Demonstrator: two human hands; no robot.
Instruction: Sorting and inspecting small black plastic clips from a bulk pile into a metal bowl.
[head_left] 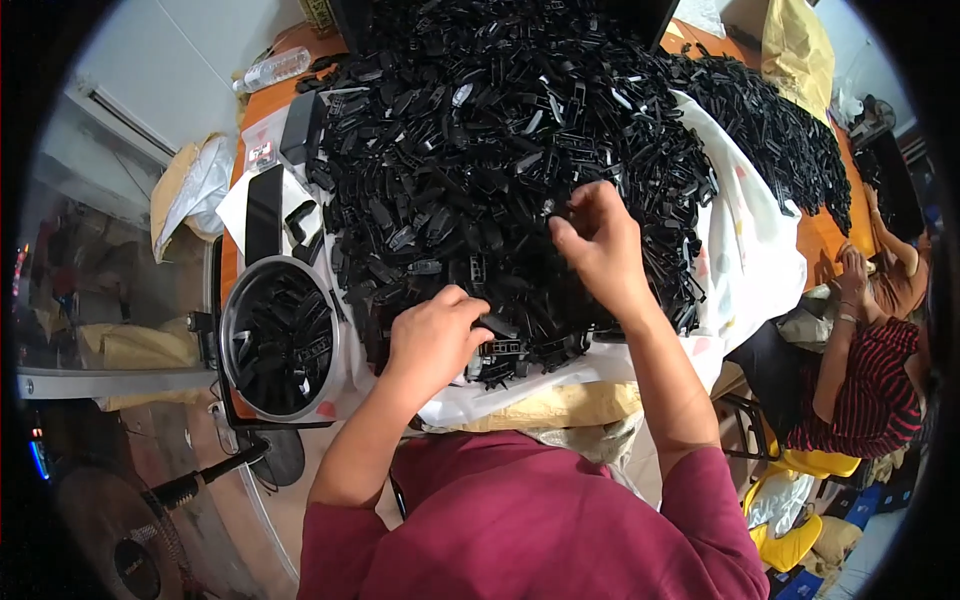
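We find the heap of black plastic parts [500, 150] covering the counter's centre. Our left hand [432, 335], grip clamped on a part at the near edge; right hand [598, 245] pinching another. Advise lifting singly to avoid tangles. Round bowl [280, 338] sits left.

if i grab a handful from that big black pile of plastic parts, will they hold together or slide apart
The black plastic parts look small, hard and loosely heaped, so they would probably slide and spill rather than clump. Some seem interlocked, so a few may snag and drag neighbours. The right hand pinches one easily, suggesting each is light.
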